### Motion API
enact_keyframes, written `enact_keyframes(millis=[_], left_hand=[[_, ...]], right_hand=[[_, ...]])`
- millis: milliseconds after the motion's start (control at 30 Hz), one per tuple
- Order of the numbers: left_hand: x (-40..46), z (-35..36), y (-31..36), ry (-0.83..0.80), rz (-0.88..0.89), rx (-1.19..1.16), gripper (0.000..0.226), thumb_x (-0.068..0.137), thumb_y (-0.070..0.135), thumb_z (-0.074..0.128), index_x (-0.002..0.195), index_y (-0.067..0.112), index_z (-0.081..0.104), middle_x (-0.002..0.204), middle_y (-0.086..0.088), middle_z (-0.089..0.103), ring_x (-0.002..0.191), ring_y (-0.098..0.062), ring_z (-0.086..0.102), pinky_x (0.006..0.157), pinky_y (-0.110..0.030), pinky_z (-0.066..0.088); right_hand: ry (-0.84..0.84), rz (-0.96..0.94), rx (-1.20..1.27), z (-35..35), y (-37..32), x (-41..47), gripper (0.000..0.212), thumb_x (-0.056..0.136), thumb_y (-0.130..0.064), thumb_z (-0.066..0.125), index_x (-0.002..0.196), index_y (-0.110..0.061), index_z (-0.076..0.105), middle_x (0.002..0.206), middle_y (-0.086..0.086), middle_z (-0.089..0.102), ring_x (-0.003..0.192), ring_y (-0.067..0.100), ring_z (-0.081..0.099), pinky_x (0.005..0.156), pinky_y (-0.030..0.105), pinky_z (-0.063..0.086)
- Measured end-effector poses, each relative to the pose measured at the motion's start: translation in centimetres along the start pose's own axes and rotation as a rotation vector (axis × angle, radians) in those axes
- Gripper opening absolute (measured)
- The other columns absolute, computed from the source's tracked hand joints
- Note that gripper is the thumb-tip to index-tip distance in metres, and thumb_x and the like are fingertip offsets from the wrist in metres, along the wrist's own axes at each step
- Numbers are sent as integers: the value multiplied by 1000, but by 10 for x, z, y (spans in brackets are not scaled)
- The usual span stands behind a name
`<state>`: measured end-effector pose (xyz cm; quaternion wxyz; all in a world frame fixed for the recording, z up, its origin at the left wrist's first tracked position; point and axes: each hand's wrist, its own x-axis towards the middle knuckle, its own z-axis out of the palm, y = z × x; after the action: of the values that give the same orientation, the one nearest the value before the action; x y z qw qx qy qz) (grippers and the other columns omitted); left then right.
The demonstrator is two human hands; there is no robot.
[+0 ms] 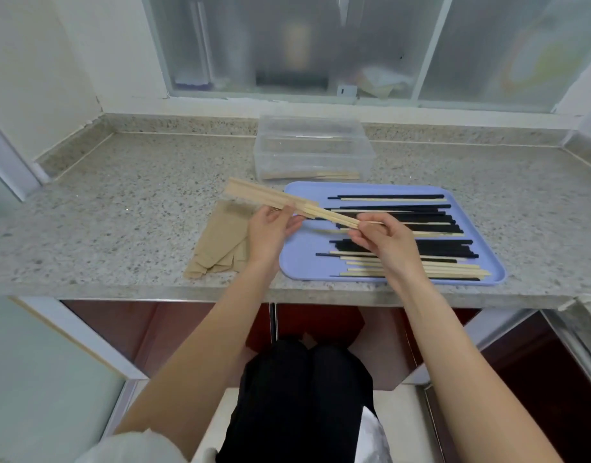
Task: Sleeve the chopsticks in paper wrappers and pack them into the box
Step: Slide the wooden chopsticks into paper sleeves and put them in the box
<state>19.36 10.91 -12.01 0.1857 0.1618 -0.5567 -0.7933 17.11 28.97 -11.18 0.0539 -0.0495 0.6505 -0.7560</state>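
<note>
My left hand (270,228) holds a tan paper wrapper (260,195) near its open end, the wrapper slanting up to the left. My right hand (384,238) pinches a pair of light wooden chopsticks (334,218) whose far ends sit inside the wrapper. Below them a blue tray (297,262) carries several black and light wooden chopsticks (421,248). A pile of flat paper wrappers (220,242) lies left of the tray. Behind the tray stands a clear plastic box (312,148) with a few wrapped chopsticks on its bottom.
Everything rests on a speckled stone counter (120,195) under a frosted window (287,45). The counter's front edge runs just below the tray. My knees in black trousers (304,396) show under the counter.
</note>
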Motion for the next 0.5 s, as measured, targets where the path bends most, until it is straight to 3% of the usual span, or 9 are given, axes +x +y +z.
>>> enact_keyframes(millis=[100, 200, 300, 367, 433, 500], left_hand=[[31, 9, 16, -132, 5, 323, 18, 98, 22, 50, 93, 8, 61, 86, -2, 69, 60, -3, 67, 58, -18, 53], [69, 21, 34, -182, 129, 555, 19, 97, 22, 49, 94, 11, 63, 87, -3, 70, 63, -8, 65, 60, -24, 50], [114, 29, 47, -82, 443, 882, 15, 93, 20, 53, 98, 13, 66, 94, 0, 71, 82, -13, 67, 74, -27, 49], [141, 30, 52, -71, 615, 1066, 21, 93, 19, 52, 110, 13, 65, 109, 0, 68, 100, -15, 61, 83, -25, 43], [166, 31, 51, -145, 681, 1206, 28, 96, 21, 49, 120, 14, 61, 124, -2, 62, 116, -20, 54, 93, -28, 38], [186, 32, 45, -253, 683, 1400, 32, 98, 27, 45, 125, 16, 58, 131, -3, 59, 122, -23, 51, 99, -33, 36]], right_hand=[[90, -53, 16, -7, -16, 24, 12, 94, -1, 50, 100, -2, 60, 73, 3, 68, 70, 7, 70, 76, 16, 54], [176, -105, -13, -12, -32, 67, 16, 97, -3, 42, 102, -4, 58, 82, 4, 66, 70, 4, 69, 77, 16, 54], [266, -155, -144, -12, -45, 121, 19, 98, -2, 40, 100, -7, 58, 81, 1, 65, 69, 5, 67, 82, 20, 53], [290, -166, -258, -7, -48, 154, 21, 97, -2, 38, 96, -9, 58, 74, 1, 63, 62, 3, 65, 86, 26, 53], [294, -159, -344, 1, -43, 186, 23, 96, 0, 37, 94, -8, 59, 70, 3, 62, 54, 1, 63, 85, 32, 54], [270, -163, -453, 14, -36, 213, 25, 95, -1, 38, 98, -3, 63, 78, 6, 64, 65, 10, 63, 87, 36, 53]])
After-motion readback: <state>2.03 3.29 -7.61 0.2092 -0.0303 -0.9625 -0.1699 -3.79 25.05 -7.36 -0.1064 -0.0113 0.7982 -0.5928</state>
